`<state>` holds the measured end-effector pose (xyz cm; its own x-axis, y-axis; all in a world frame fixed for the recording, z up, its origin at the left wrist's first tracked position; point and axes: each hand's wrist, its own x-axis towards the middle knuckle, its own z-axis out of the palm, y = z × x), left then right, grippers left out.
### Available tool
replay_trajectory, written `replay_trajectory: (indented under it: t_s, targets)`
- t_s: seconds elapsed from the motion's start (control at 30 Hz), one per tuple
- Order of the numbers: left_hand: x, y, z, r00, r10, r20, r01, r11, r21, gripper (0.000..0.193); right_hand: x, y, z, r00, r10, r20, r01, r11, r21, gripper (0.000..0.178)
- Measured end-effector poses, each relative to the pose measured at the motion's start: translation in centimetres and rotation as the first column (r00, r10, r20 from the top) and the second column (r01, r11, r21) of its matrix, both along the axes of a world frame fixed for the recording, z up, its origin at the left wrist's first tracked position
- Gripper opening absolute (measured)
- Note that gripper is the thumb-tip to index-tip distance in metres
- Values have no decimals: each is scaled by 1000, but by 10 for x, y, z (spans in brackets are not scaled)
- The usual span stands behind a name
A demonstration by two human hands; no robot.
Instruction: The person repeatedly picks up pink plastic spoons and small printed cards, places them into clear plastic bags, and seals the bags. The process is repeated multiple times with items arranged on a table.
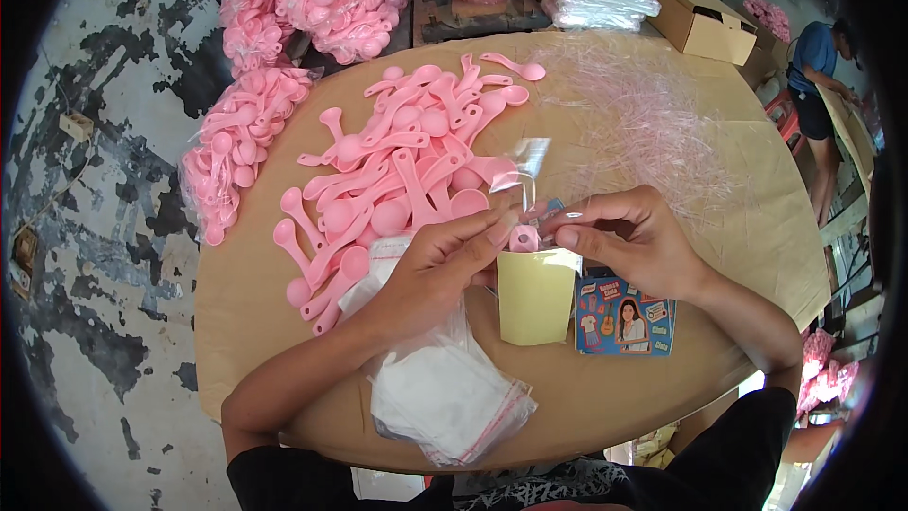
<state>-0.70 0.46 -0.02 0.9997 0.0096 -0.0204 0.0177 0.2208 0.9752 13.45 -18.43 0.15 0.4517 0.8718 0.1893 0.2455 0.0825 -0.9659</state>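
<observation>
In front of me, a pale yellow tapered packet or cup (537, 303) is between my hands. A pink piece with a hole (524, 238), like a spoon's handle end, shows at its top. Clear plastic film (530, 159) sticks up above it. My left hand (459, 255) is closed at the left of this opening, thumb and fingers pinching the film. From the other side my right hand (629, 237) pinches the film's right edge, its other fingers curled. Beside the packet lie blue printed cards (624, 326), partly under my right hand.
A heap of pink scoop spoons (407, 156) covers the table's left middle. White plastic bags (445, 397) lie under my left forearm. Pink shredded strands (643, 123) spread at the right rear. Bagged spoons (246, 128), film packs (599, 0) and an open carton (700, 19) surround the table. Another person (818, 61) stands far right.
</observation>
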Motion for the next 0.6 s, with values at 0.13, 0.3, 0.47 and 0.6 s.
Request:
replay_trajectory:
  t_s: [0.13,0.3,0.47,0.6]
  targets:
    - [-2,-4,8,998,5,57,-16,981,191,35,-6,-3,10,1000,-19,-2,19,1000,9,20]
    - [-3,-2,0,997,44,57,-48,996,79,28,-8,-6,15,998,-21,51,21,1000,13,19]
    - [-3,0,-5,993,46,112,-52,998,48,21,6,-8,15,945,69,321,-117,984,132,26]
    - [-1,5,-8,979,-18,205,-17,986,167,20,18,-7,16,851,106,515,-231,956,184,29]
